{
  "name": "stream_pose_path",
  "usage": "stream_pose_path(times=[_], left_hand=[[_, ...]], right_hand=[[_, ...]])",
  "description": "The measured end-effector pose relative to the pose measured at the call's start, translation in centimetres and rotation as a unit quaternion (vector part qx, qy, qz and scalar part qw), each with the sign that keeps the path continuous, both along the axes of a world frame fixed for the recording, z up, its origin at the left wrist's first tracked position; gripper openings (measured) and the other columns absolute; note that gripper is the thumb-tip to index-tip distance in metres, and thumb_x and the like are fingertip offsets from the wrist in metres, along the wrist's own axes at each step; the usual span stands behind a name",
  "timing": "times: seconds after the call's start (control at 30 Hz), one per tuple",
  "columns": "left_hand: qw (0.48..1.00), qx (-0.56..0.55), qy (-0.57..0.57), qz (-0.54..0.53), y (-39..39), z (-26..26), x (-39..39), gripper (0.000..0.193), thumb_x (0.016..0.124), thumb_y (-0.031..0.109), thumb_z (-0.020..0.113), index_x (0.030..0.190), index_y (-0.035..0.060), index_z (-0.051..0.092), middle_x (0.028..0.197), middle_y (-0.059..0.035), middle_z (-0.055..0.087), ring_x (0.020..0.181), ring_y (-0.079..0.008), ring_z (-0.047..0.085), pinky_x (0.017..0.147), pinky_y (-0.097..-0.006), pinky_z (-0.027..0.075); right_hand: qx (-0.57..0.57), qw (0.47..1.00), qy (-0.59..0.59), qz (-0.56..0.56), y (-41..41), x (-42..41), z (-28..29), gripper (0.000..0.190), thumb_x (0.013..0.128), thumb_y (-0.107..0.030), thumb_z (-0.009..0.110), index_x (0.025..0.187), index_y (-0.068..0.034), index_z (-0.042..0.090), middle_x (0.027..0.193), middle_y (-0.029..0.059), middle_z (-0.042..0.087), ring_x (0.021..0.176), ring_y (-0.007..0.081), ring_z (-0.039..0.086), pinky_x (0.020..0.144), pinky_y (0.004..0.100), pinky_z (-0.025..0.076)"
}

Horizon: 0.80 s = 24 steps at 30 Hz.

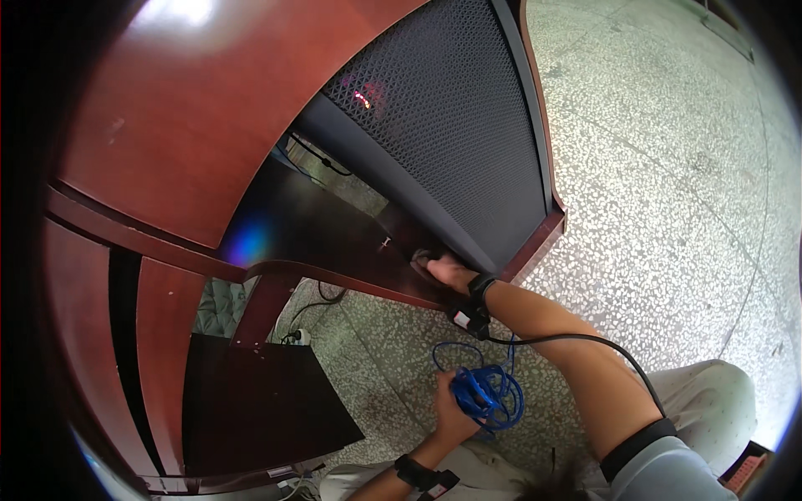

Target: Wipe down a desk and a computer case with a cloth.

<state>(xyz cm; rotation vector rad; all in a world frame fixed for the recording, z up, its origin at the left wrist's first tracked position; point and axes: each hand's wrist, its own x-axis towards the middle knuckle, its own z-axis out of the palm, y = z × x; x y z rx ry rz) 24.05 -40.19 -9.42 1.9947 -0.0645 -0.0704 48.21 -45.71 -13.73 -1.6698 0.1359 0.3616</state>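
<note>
My left hand (pixel 456 407) is closed around a bundle of coiled blue cable (pixel 481 396), with several loose loops spread to its right and above it. My right hand (pixel 446 272) reaches low beside a black mesh-fronted computer case (pixel 438 113), inside the dark-red wooden desk. At its fingertips is a small dark patch (pixel 421 258); whether it is a held object or shadowed fingers is unclear. Each wrist wears a black strap with a small device, and a black cord (pixel 564 338) runs from the right one along the forearm.
A red wooden desktop (pixel 175 113) spans the upper left. A dark lower panel (pixel 263 401) lies at the left. Beneath the desk are black cords (pixel 322 161) and a white power socket (pixel 302 337). Speckled terrazzo floor (pixel 658 188) extends to the right.
</note>
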Motion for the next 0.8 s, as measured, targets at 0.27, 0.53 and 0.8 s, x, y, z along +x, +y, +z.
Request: stream_pose_path(times=[0.27,0.53,0.8], left_hand=[[1.0,0.003,-0.014,-0.015,-0.8,0.6,-0.7,0.061,0.064,0.002,0.073,0.108,0.0027,0.031,0.092,-0.0083,0.054,0.08,-0.0123,0.056,0.072,-0.0256,0.046],[0.99,0.048,0.08,0.103,3.6,-4.3,-3.0,0.05,0.068,0.001,0.065,0.107,0.0007,0.034,0.096,-0.0116,0.051,0.085,-0.0177,0.054,0.076,-0.0294,0.044],[0.992,0.036,0.022,0.122,2.2,-2.3,-1.4,0.044,0.073,0.005,0.062,0.109,0.0015,0.036,0.095,-0.0091,0.049,0.084,-0.0154,0.052,0.074,-0.0268,0.044]], right_hand=[[0.375,0.921,0.102,-0.013,1.6,1.5,-1.3,0.031,0.09,-0.024,0.046,0.11,-0.001,0.052,0.106,0.0097,0.055,0.096,0.0177,0.05,0.083,0.0297,0.039],[0.469,0.883,-0.017,-0.015,2.7,2.8,1.9,0.025,0.088,-0.015,0.036,0.087,-0.004,0.058,0.08,0.0032,0.06,0.075,0.0094,0.053,0.068,0.0253,0.044],[0.291,0.942,0.01,0.167,-0.1,-0.5,4.9,0.032,0.091,-0.016,0.035,0.117,-0.009,0.052,0.11,0.004,0.053,0.1,0.0114,0.047,0.091,0.0254,0.034]])
